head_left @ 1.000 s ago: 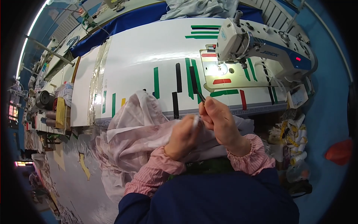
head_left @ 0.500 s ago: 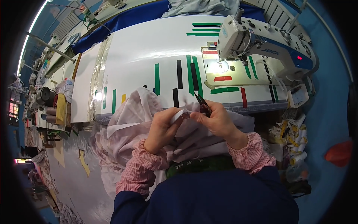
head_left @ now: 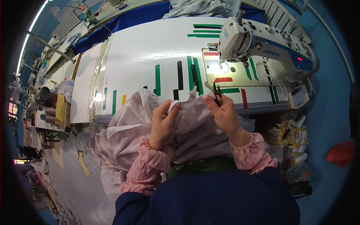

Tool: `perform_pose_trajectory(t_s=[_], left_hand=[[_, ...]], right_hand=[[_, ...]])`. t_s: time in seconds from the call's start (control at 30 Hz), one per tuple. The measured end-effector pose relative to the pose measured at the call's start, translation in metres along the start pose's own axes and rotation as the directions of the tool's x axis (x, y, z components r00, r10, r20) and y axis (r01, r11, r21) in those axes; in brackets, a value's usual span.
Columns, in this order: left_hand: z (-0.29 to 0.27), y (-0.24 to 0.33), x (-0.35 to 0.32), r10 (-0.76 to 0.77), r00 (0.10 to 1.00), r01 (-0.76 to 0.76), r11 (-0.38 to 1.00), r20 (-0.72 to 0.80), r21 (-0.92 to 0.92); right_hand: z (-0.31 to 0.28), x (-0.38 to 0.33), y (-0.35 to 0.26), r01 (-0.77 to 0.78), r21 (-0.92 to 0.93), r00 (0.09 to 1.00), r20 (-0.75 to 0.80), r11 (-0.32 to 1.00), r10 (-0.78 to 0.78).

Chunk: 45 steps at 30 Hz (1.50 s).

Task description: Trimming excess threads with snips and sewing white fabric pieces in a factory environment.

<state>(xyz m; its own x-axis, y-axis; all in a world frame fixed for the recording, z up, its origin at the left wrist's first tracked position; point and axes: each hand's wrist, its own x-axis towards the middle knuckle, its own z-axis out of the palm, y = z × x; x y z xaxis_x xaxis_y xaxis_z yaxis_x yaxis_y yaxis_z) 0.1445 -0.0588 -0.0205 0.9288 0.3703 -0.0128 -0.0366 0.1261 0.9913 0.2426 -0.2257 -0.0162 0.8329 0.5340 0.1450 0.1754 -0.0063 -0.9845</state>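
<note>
Pale pinkish-white fabric (head_left: 131, 112) lies bunched over the front edge of the sewing table and hangs down across my lap. My left hand (head_left: 164, 122) pinches an edge of it, where a narrow white strip curls over the fingers. Between thumb and forefinger, my right hand (head_left: 225, 114) grips the same edge, and dark thread snips (head_left: 217, 93) are tucked in that hand with their blades pointing away from me. The edge runs taut between both hands, and a small flap of cloth stands up from it.
A white sewing machine (head_left: 262, 45) with a lit needle area stands at the right of the white table (head_left: 131, 45). Green, black and red tape strips mark the tabletop. Spools and bundled trims (head_left: 296, 142) hang at the right; thread cones (head_left: 50, 114) stand at the left.
My hands have moved apart and slightly away from me, stretching the fabric edge between them. The snips have swung from pointing left to pointing nearly straight ahead.
</note>
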Motion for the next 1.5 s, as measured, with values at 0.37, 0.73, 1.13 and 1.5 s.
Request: perform_pose_trajectory(t_s=[0.37,0.73,1.13,1.5], left_hand=[[-0.030,0.032,0.051,-0.054,0.978,0.065,0.997,-0.202,0.047],[0.166,0.058,0.159,-0.417,0.267,-0.925,0.143,0.869,0.353],[0.125,0.048,0.096,-0.126,0.635,-0.449,0.742,0.762,0.497],[0.083,-0.027,0.011,-0.170,0.974,0.137,0.969,0.150,0.205]], right_hand=[[-0.002,0.000,0.011,0.045,0.015,0.999,-0.011,0.999,-0.045],[-0.014,-0.062,0.022,0.184,0.047,0.978,0.093,0.982,-0.188],[-0.053,-0.071,0.038,-0.055,0.365,0.984,-0.139,0.929,0.113],[-0.073,-0.042,0.039,0.119,0.145,0.961,-0.264,0.982,-0.077]])
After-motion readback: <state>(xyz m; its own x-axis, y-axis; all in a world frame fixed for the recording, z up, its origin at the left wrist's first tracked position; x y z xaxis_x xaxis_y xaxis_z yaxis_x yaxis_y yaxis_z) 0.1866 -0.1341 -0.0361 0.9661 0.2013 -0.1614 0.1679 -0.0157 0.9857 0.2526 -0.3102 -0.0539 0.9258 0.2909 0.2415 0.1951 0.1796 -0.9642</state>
